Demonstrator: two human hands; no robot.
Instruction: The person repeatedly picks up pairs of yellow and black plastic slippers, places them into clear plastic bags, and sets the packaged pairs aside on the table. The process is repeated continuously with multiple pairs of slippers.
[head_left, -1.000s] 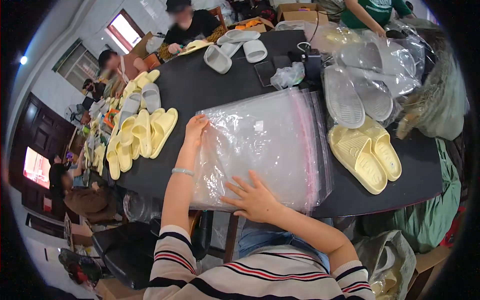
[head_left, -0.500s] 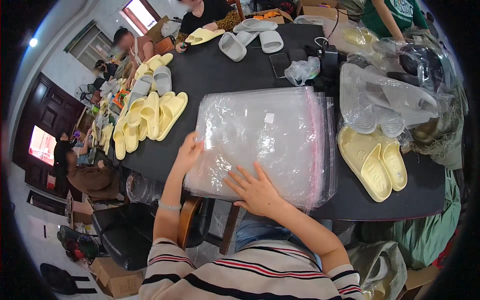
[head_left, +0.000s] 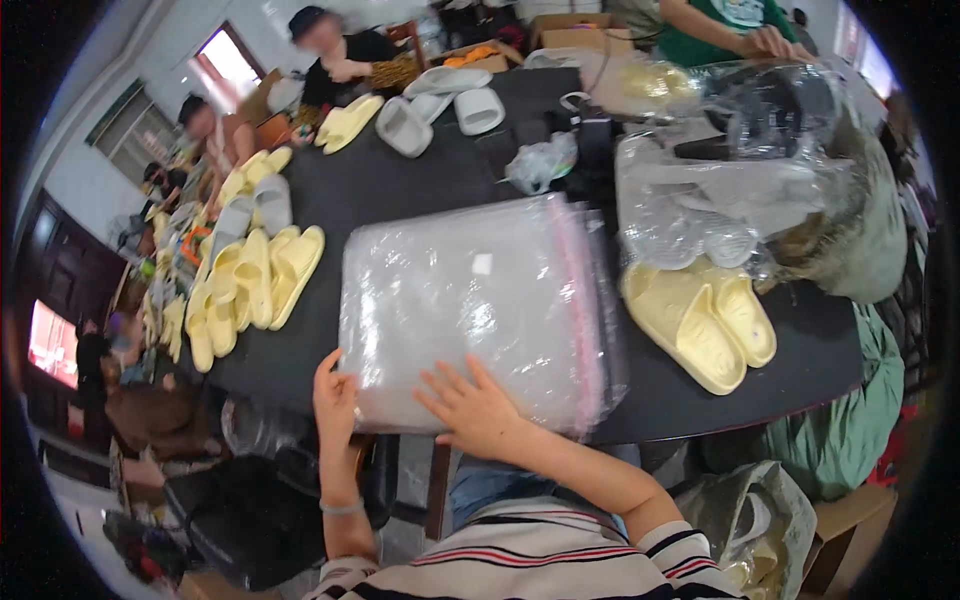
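A stack of clear plastic bags (head_left: 450, 290) with a pink strip along its right side lies on the black table before me. My right hand (head_left: 475, 408) rests flat on the stack near its front edge, fingers spread. At the stack's front left corner, my left hand (head_left: 336, 395) touches the edge with its fingers bent but apart; part of them is hard to make out. A small white label (head_left: 482, 264) shows on the top bag. To the right of the stack sits a pair of pale yellow slippers (head_left: 700, 325).
Yellow and grey slippers (head_left: 255, 275) stand in rows at the left. Grey slippers (head_left: 405, 127) lie at the far side. Bagged grey slippers (head_left: 700, 205) are piled at the right, an open sack (head_left: 765, 530) below. Co-workers sit or stand around the black table (head_left: 410, 180).
My view has shifted, so the table's things appear further left. My left hand has slid down the stack's left edge toward the near corner. The right hand stays flat on the bags.
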